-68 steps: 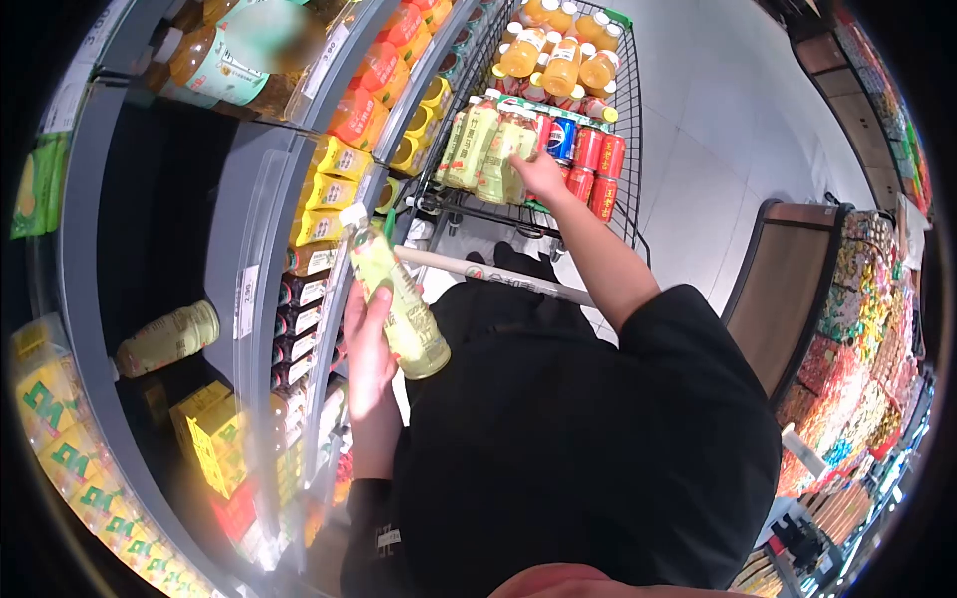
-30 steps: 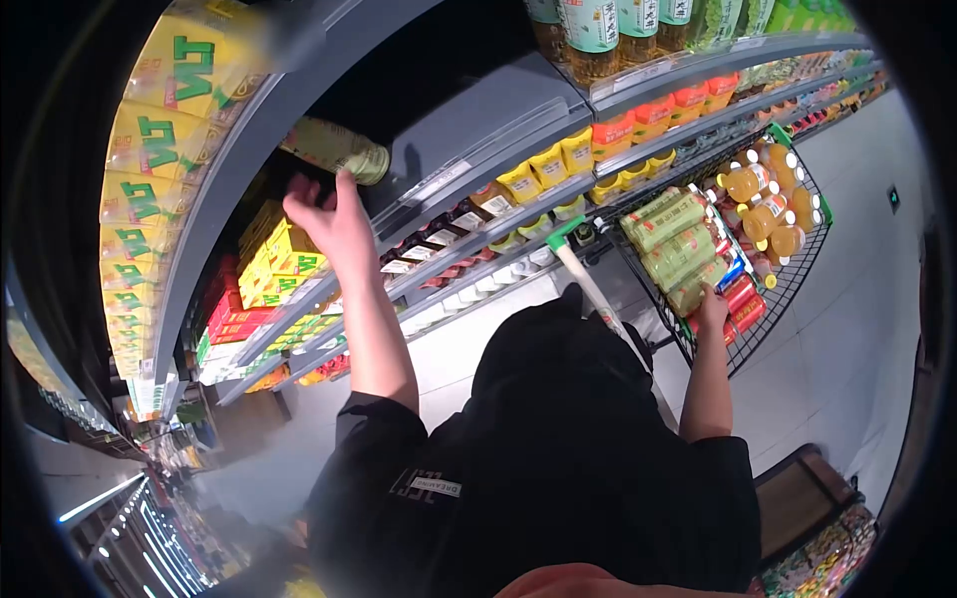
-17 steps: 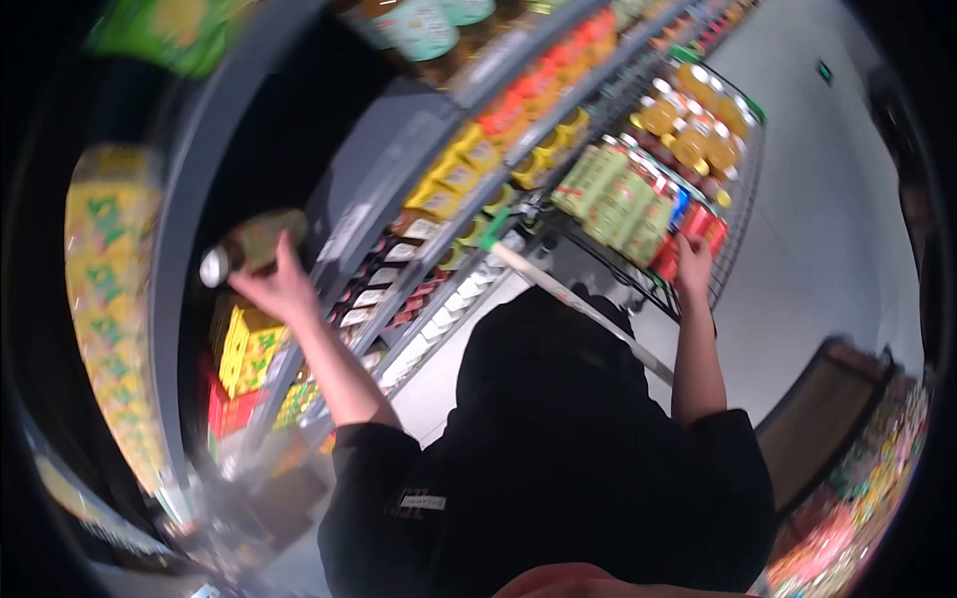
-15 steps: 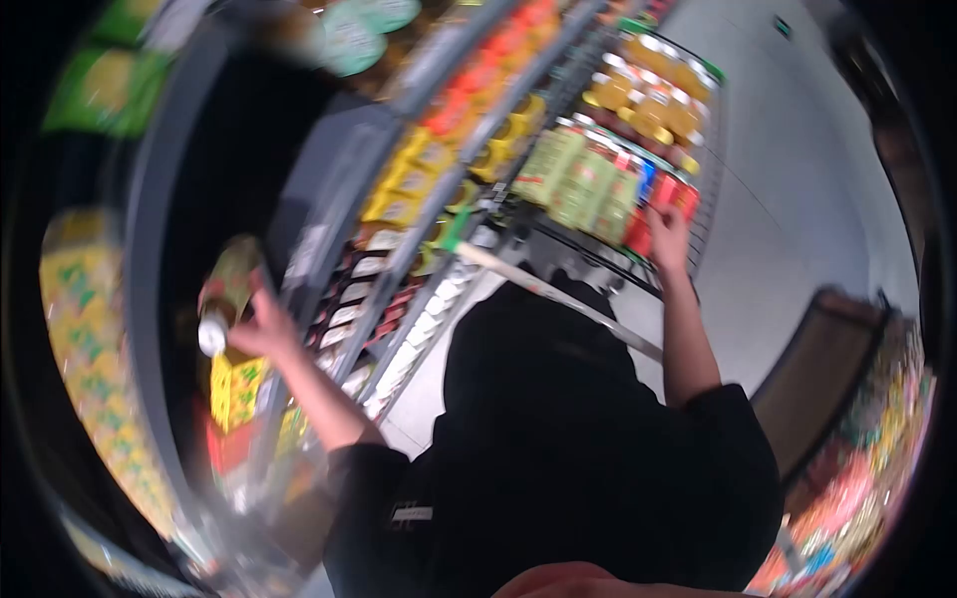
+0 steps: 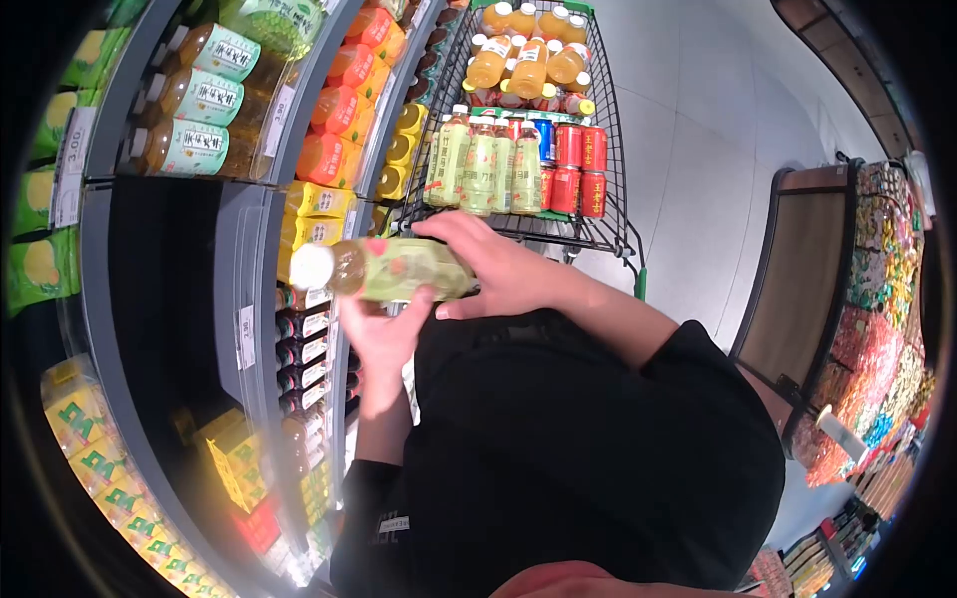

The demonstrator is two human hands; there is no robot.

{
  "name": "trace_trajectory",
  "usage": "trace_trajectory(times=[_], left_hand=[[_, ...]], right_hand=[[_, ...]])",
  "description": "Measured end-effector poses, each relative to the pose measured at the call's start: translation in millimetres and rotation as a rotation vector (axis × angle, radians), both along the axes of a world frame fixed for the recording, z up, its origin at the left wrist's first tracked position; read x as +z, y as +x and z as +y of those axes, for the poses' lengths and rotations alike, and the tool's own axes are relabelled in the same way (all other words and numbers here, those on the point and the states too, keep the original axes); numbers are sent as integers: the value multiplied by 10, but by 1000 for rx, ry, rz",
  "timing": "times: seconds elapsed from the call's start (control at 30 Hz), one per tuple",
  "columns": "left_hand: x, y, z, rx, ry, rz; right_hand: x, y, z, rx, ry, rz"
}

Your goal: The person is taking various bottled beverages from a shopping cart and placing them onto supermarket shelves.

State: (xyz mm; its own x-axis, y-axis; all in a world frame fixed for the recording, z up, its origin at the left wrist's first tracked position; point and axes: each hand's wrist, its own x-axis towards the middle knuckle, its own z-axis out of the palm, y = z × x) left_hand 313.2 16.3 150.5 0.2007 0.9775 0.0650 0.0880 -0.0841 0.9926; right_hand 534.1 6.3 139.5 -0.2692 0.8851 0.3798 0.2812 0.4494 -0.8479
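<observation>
A drink bottle [image 5: 404, 271] with a pale green label and a white cap lies sideways in front of my body, its cap pointing left. My left hand [image 5: 381, 334] grips it from below, near the neck, thumb on the label. Around the bottom end curls my right hand [image 5: 503, 267], fingers over the top and thumb underneath. Just beyond stands a shopping cart [image 5: 620, 120]. Similar green-labelled bottles [image 5: 481, 164] stand upright in it, beside red cans [image 5: 578, 169] and a blue can [image 5: 544, 140]. Bottles of amber drink [image 5: 528, 65] fill the far end.
Store shelves [image 5: 95, 229] run along my left, with price tags [image 5: 247, 337]. They hold mint-labelled bottles [image 5: 204, 98], orange-capped drinks [image 5: 344, 100] and yellow packs [image 5: 100, 448]. On the right a brown panel [image 5: 797, 274] borders a display of colourful packets [image 5: 877, 329].
My left hand has brought the bottle from the left shelf to in front of my body. My right hand has left the cart and taken hold of the bottle's bottom end.
</observation>
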Motion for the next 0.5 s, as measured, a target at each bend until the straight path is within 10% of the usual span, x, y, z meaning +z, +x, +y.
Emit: trace_trajectory(times=[0.5], left_hand=[[14, 16, 523, 8, -233, 45]], right_hand=[[-1473, 864, 522, -604, -1015, 419]])
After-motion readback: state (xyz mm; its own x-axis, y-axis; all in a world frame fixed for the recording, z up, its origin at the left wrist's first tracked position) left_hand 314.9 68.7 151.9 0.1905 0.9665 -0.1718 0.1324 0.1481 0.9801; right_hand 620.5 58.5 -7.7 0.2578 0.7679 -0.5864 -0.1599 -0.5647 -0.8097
